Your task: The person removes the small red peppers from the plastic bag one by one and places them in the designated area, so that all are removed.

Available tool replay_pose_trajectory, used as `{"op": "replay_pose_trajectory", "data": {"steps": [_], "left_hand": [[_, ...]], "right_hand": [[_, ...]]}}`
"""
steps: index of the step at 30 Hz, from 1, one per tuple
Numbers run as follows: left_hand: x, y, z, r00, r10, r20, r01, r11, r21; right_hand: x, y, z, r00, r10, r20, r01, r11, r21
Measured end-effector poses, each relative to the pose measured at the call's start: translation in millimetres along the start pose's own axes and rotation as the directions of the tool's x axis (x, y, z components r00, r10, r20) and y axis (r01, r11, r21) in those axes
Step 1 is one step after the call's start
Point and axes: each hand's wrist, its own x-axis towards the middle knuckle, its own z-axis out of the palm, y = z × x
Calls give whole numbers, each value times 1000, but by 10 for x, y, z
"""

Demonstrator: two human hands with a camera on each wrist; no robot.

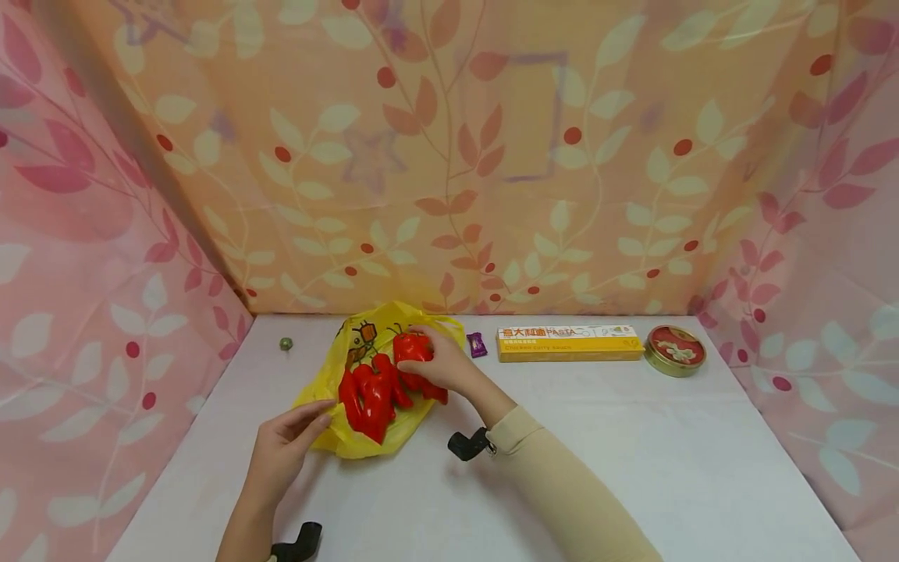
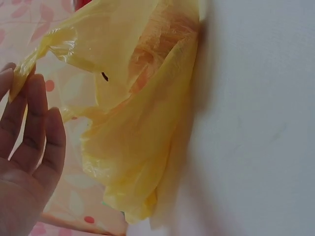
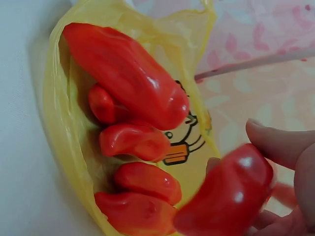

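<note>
The right hand (image 1: 438,361) is gripping one red pepper (image 1: 413,347), the fingers curled over it, and is holding it just above the open yellow plastic bag (image 1: 330,382). In the right wrist view this pepper (image 3: 224,196) is sitting between thumb and fingers, beside the bag's mouth. The other red peppers (image 1: 368,394) are lying in the bag, just to the left of this hand, their long axes running roughly from the far side toward the person. The left hand (image 1: 284,445) is pinching the bag's near edge (image 2: 22,73) and is lifting it a little. On the white table (image 1: 632,437), well apart to the right, a pasta box (image 1: 569,343) and a round tin (image 1: 676,350) are lying.
</note>
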Motion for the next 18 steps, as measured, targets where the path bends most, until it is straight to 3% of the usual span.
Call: {"op": "replay_pose_trajectory", "data": {"steps": [9, 18], "left_hand": [[23, -29, 13, 1000, 29, 9, -28, 999, -32], [1, -13, -18, 1000, -9, 1, 9, 1000, 0]], "right_hand": [[-248, 54, -252, 1000, 16, 11, -17, 988, 152], [-551, 70, -442, 998, 8, 54, -21, 969, 247]]}}
